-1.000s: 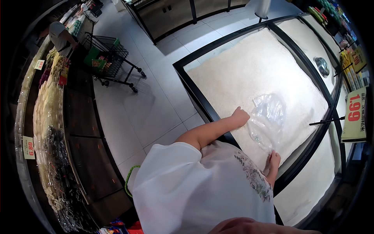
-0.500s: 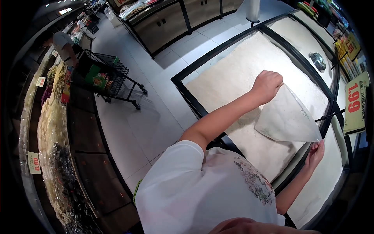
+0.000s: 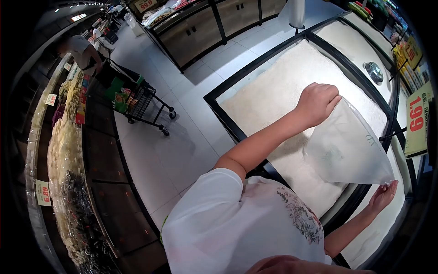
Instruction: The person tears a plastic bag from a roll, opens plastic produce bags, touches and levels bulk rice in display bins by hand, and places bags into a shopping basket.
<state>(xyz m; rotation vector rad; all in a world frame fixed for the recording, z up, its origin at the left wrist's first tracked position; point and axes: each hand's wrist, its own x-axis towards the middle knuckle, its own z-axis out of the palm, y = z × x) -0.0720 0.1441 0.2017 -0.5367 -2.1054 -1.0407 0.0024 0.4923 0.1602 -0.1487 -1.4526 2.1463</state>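
Observation:
My left hand (image 3: 318, 102) is closed on one upper corner of a clear plastic produce bag (image 3: 342, 146). At the bag's other end, my right hand (image 3: 383, 196) pinches an edge between its fingertips. The bag hangs stretched between the two hands, looks empty, and carries some green print. Beneath it lies a black-framed bin (image 3: 237, 130) filled with a white, fine-grained loose food (image 3: 273, 100), flour or rice; I cannot tell which.
Beside the bin stands a price sign (image 3: 416, 119) reading 1.99. A metal scoop or bowl (image 3: 374, 73) rests in the neighbouring bin. A bag roll (image 3: 297, 13) is mounted at the far corner. Across the aisle, a person (image 3: 82, 52) leans near a shopping cart (image 3: 139, 100) by packed shelves (image 3: 64, 141).
The bag is spread wider and fuller between my hands. My right hand has moved down and to the right. Across the aisle, the person and cart have shifted slightly in view.

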